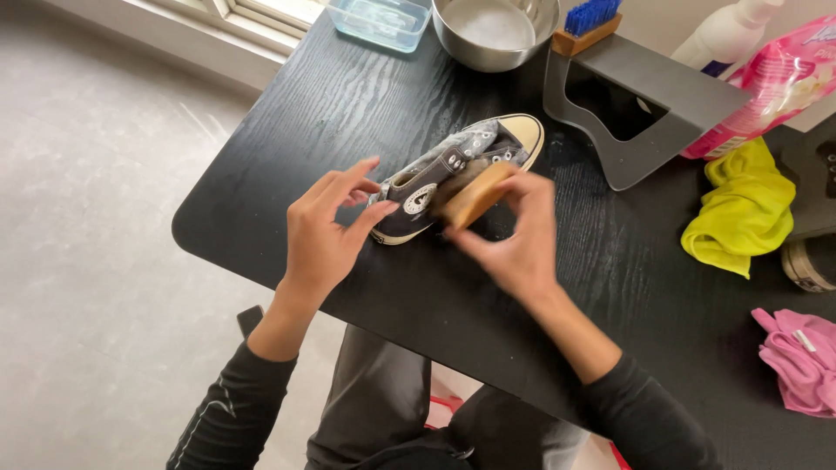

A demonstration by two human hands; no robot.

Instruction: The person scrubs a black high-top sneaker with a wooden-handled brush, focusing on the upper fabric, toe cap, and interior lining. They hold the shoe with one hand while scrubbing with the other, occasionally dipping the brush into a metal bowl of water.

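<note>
I see a dark high-top sneaker [453,178] lying on its side near the front edge of the black table [331,104], its white toe cap pointing away. My right hand [514,239] pinches a wooden-backed brush [475,196] against the shoe's side. My left hand [326,231] sits at the heel, fingers loosely spread, fingertips at the ankle. Beyond stand a steel bowl [495,30], a grey stand [640,104] and a yellow cloth [744,209].

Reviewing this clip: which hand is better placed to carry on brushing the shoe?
Right, probably. The right hand already has its grip on the wooden brush against the sneaker; the left hand sits open at the heel.
</note>
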